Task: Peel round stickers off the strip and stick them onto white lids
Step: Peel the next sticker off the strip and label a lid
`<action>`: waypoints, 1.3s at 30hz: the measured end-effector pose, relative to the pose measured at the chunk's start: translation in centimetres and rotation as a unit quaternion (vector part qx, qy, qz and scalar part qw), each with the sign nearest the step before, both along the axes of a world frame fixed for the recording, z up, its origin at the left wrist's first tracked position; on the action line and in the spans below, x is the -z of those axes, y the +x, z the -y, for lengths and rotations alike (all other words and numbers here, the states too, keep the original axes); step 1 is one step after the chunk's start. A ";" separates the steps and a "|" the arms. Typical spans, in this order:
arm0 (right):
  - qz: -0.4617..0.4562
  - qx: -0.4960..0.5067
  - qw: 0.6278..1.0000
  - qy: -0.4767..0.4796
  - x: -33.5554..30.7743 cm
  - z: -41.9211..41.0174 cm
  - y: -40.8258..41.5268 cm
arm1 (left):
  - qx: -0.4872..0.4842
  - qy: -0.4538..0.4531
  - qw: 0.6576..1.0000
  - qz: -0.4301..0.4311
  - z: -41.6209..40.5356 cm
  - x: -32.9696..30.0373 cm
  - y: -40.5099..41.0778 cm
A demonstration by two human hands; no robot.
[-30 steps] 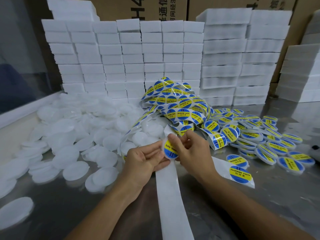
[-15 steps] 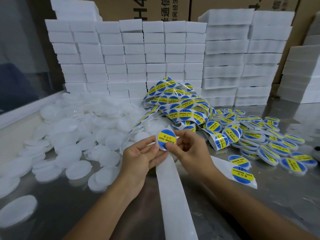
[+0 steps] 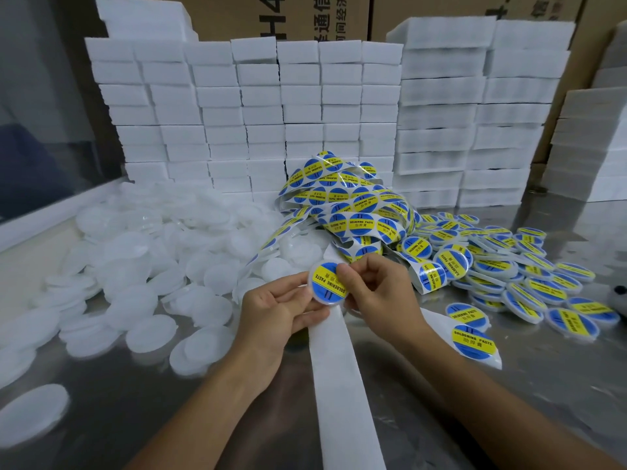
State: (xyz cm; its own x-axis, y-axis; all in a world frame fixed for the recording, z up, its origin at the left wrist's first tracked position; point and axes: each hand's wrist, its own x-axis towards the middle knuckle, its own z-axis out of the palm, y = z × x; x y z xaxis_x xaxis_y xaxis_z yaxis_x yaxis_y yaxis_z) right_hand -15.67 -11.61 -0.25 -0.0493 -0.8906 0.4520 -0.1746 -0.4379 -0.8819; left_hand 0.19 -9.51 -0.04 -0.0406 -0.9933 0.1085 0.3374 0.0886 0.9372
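My left hand holds the lid while my right hand pinches its stickered edge, pressing the sticker flat; next, I'd drop it onto the finished pile to my right.

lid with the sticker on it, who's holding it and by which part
Both hands hold the stickered lid by its rim: left hand at its left edge, right hand pinching its right edge.

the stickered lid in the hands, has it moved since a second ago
Yes: the stickered lid has risen, away from the person and toward the sticker strip pile.
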 end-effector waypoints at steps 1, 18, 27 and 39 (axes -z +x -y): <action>-0.004 -0.016 1.000 0.002 -0.1 0.0 -0.1 | -0.008 0.003 1.000 -0.012 0.1 -0.1 0.1; 0.029 0.015 0.999 -0.007 -0.3 0.3 -0.4 | -0.107 -0.073 0.984 0.125 0.1 0.5 -0.7; 0.105 0.172 0.978 0.058 -0.5 2.6 -5.6 | -0.163 -0.124 0.872 0.444 0.5 2.2 -0.1; 0.304 0.147 0.932 0.131 -1.4 4.2 -11.0 | -0.140 -0.078 0.920 0.357 0.4 1.6 -0.3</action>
